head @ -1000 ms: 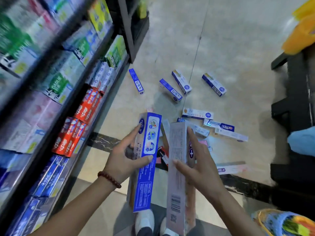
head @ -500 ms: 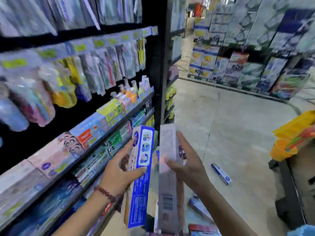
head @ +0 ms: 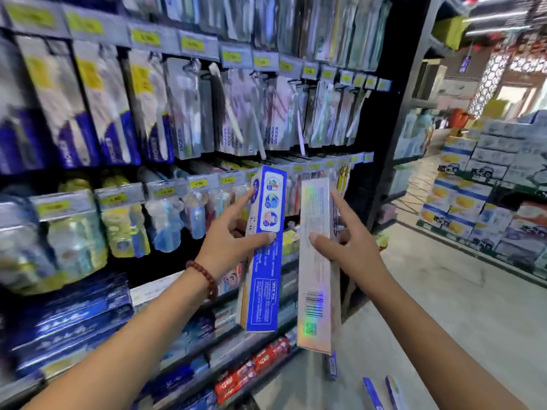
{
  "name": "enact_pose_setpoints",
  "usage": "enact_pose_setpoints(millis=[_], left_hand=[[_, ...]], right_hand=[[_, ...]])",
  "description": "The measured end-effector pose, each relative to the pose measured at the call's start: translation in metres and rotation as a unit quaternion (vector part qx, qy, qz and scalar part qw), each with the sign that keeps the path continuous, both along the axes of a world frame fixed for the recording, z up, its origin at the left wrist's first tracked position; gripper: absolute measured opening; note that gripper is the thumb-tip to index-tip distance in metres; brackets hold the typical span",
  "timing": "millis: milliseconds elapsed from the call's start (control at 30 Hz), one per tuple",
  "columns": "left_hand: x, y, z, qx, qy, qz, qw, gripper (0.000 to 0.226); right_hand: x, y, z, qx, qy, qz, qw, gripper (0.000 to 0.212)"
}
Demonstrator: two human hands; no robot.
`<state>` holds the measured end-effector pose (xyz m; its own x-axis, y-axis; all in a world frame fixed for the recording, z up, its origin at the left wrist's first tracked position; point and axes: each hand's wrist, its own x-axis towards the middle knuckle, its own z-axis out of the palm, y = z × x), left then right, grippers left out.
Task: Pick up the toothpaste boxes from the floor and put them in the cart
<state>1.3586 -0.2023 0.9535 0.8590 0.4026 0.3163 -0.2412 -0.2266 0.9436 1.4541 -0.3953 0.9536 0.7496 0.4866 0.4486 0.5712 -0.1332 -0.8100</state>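
My left hand [head: 231, 238] grips a blue and white toothpaste box [head: 265, 261], thumb across its front, held upright at chest height. Close beside it on the right, my right hand [head: 343, 244] holds a silvery white toothpaste box [head: 315, 267] with a barcode near its lower end, thumb on the front and fingers behind. Both boxes stand nearly vertical in front of the store shelves. Three more blue toothpaste boxes [head: 374, 393] lie on the floor at the bottom right. No cart is in view.
A tall black shelf unit [head: 393, 119] fills the left with hanging toothbrush packs, bottles and stacked toothpaste boxes [head: 251, 371]. Pale tiled floor [head: 461, 306] runs off to the right. Stacked product cartons [head: 485, 184] line the far right side.
The view has swung up from the floor to the shelves. Both hands kept their boxes and rose with it; the scattered boxes on the floor have mostly dropped out of sight.
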Motion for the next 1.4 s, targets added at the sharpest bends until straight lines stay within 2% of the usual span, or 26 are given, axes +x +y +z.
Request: enact_pose_setpoints(millis=[67, 300, 600, 833, 933, 1033, 1133, 1300, 1400], left_hand=[[-0.021, 0.000, 0.011, -0.014, -0.015, 0.036, 0.999, 0.073], [-0.102, -0.012, 0.029, -0.042, -0.040, 0.156, 0.986, 0.073], [-0.257, -0.012, 0.022, -0.047, -0.037, 0.336, 0.940, 0.074], [-0.400, -0.009, 0.020, -0.009, -0.048, 0.463, 0.885, 0.069], [-0.469, -0.006, 0.014, -0.026, -0.053, 0.509, 0.859, 0.069], [-0.541, 0.001, 0.006, -0.030, -0.037, 0.554, 0.831, 0.079], [-0.618, 0.008, -0.002, -0.035, -0.021, 0.593, 0.804, 0.074], [-0.738, 0.029, -0.021, -0.043, 0.006, 0.635, 0.771, 0.074], [-0.787, 0.045, -0.035, -0.061, 0.016, 0.640, 0.765, 0.072]], right_hand=[[-0.007, 0.005, 0.011, 0.016, -0.008, 0.030, 0.999, 0.078], [-0.047, 0.024, 0.020, 0.014, -0.006, 0.184, 0.983, 0.075], [-0.137, 0.107, 0.028, 0.071, 0.047, 0.385, 0.919, 0.079], [-0.273, 0.180, 0.025, 0.058, 0.102, 0.510, 0.852, 0.076], [-0.341, 0.209, 0.022, 0.042, 0.100, 0.555, 0.825, 0.075], [-0.411, 0.235, 0.016, 0.014, 0.111, 0.591, 0.799, 0.070], [-0.491, 0.260, 0.003, -0.002, 0.114, 0.622, 0.775, 0.071], [-0.614, 0.304, -0.025, -0.038, 0.119, 0.651, 0.749, 0.070], [-0.668, 0.327, -0.039, -0.043, 0.115, 0.646, 0.753, 0.073]])
